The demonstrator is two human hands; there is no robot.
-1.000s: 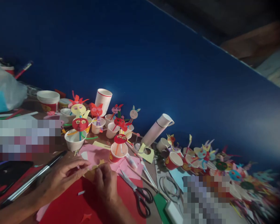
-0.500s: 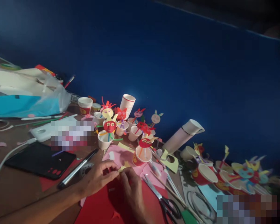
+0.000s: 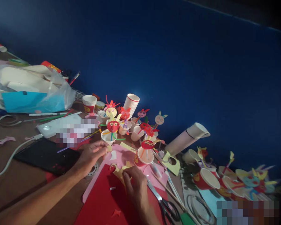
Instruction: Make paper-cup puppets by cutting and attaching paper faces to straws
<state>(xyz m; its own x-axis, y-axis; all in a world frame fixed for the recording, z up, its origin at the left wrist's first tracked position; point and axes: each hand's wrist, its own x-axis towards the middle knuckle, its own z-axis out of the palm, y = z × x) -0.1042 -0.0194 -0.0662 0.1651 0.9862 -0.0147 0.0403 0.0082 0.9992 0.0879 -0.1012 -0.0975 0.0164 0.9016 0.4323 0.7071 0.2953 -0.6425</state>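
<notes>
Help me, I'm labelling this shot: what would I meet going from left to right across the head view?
Clear plastic bag, left hand, small yellow scrap at its fingertips, right hand, scissors, tilted red paper cup, blue paper face.

- Head-worn camera looks forward and down across the brown tabletop [image 3: 14,187] to the dark-blue wall [image 3: 140,56].
- View leans, the tabletop sloping down rightward.
- Left hand [image 3: 92,155] and right hand [image 3: 136,184] appear close, below centre.

The left fingers [image 3: 101,152] pinch a small yellow piece [image 3: 109,148]; the right fingers [image 3: 130,172] hold a yellow paper cutout [image 3: 119,172].
</notes>
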